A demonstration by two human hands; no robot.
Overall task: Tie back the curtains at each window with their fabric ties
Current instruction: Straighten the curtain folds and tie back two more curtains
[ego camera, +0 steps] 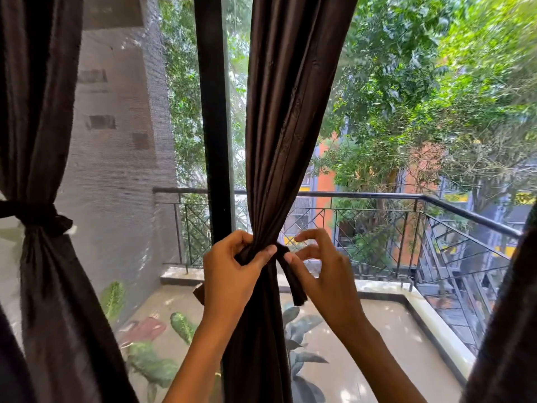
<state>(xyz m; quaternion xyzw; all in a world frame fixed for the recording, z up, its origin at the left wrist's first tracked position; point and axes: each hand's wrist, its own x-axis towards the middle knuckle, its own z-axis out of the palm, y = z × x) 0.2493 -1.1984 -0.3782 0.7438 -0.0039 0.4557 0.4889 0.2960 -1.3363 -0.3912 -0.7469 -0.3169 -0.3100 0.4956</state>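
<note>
window (406, 141): spanning the whole view, looking out on trees and an orange building; mesh screen covering the left pane.
window frame (213, 112): dark vertical bar running top to bottom, just left of the middle curtain.
balcony railing (377, 196): black metal, running behind the glass and turning a corner at far right.
left curtain (43, 112): dark brown, hanging at the left edge, already cinched by its own tie (37, 216), knotted with a short tail sticking out right.
middle curtain (279, 112): same dark fabric, falling diagonally from upper right, being gathered into a narrow waist at centre frame.
right curtain (505, 330): only a dark edge showing at lower right; can't tell if it's tied.
plants (162, 362): green leaves sitting low on the balcony floor behind the glass.
left hand (232, 266): gripping the gathered waist of the middle curtain, fingers curled round the bunch, thumb pressing across the front.
right hand (319, 266): just beside the left, thumb and index pinching the fabric tie at the knot, other fingers fanning up loose.
fabric tie (292, 279): wrapping the middle curtain at the waist between both hands; one free end hanging down-right, touching the right thumb. Other end probably poking out behind the left wrist, partly hidden.
</note>
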